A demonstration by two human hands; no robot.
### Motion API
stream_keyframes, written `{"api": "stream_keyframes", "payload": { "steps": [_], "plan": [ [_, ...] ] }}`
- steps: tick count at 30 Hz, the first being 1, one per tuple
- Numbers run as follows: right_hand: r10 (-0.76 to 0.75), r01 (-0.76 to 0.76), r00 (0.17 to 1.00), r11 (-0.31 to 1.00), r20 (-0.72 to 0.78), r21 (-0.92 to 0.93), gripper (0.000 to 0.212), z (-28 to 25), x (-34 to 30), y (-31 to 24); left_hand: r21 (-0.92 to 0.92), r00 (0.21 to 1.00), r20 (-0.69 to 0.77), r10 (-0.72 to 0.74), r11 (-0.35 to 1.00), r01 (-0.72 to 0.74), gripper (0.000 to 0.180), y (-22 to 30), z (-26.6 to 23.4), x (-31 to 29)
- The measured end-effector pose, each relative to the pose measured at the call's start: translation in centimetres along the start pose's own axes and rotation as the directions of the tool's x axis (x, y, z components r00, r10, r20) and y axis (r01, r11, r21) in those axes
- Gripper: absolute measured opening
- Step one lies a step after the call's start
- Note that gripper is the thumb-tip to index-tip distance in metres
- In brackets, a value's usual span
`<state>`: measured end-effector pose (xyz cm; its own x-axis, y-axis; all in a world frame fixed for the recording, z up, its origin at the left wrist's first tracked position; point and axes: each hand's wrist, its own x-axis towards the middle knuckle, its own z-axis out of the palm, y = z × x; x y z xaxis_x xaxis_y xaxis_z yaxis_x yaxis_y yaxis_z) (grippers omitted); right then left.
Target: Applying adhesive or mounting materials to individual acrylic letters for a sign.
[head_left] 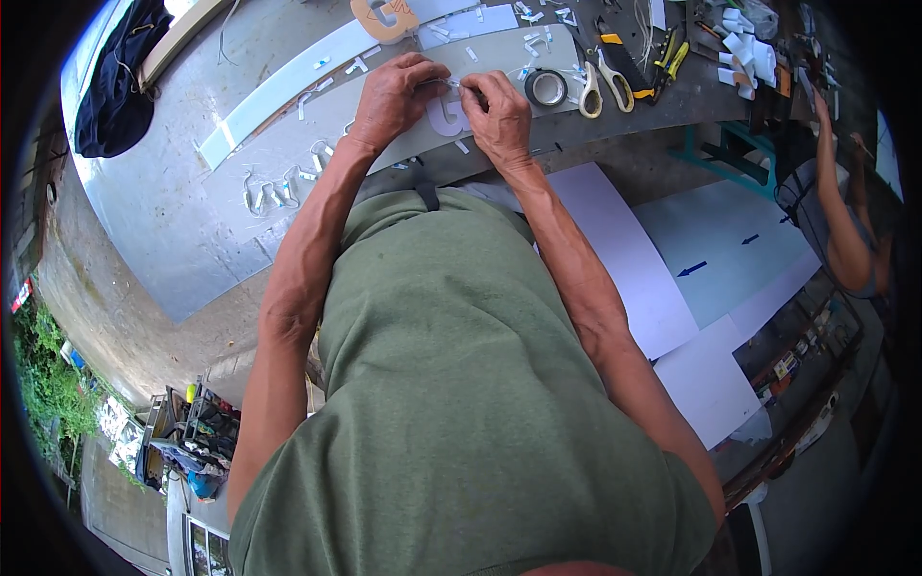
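Over the grey work surface, my left hand and my right hand face each other with fingertips pinched. Something thin and pale shows between them, too small to make out. Just below the fingertips lies a white letter-shaped piece, partly covered by my hands. A chain of small white modules on a wire trails across the surface to the left of my left forearm. Beside my right hand is a roll of black tape, and past it scissors with cream handles.
An orange-brown letter shape and a long white strip lie farther back. Cutters with yellow handles and a white pile are at the right. Dark cloth lies far left. Another person's arm shows at the right.
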<state>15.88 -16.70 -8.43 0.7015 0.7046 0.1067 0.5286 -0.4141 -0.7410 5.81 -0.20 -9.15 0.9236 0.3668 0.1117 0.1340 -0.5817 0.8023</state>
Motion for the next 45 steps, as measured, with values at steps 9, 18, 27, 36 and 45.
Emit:
{"api": "stream_keyframes", "payload": {
  "steps": [9,18,27,36,45],
  "plan": [
    [-0.011,0.011,1.000,1.000,0.014,0.005,0.011,-0.2,0.2,0.0,-0.061,0.999,-0.001,-0.038,0.997,0.038,0.033,0.3,-0.1,0.1],
    [-0.031,0.031,0.999,0.999,0.037,0.007,0.009,-0.4,0.4,0.0,-0.041,1.000,0.002,-0.012,0.999,0.012,0.023,0.2,-0.1,0.1],
    [-0.016,0.014,0.999,0.999,0.041,0.035,0.010,-0.3,0.3,0.2,-0.025,1.000,0.015,-0.013,1.000,0.014,0.019,0.0,0.0,0.1],
    [-0.052,0.052,0.997,0.999,0.051,0.001,0.010,-0.6,0.5,0.0,-0.044,1.000,0.008,0.003,0.999,-0.003,0.016,-0.1,0.0,0.1],
    [0.033,-0.063,0.985,0.982,0.171,0.177,0.012,-1.8,0.8,1.0,-0.047,0.999,-0.035,0.013,0.999,-0.015,0.012,-0.3,0.1,-0.1]
  ]
}}
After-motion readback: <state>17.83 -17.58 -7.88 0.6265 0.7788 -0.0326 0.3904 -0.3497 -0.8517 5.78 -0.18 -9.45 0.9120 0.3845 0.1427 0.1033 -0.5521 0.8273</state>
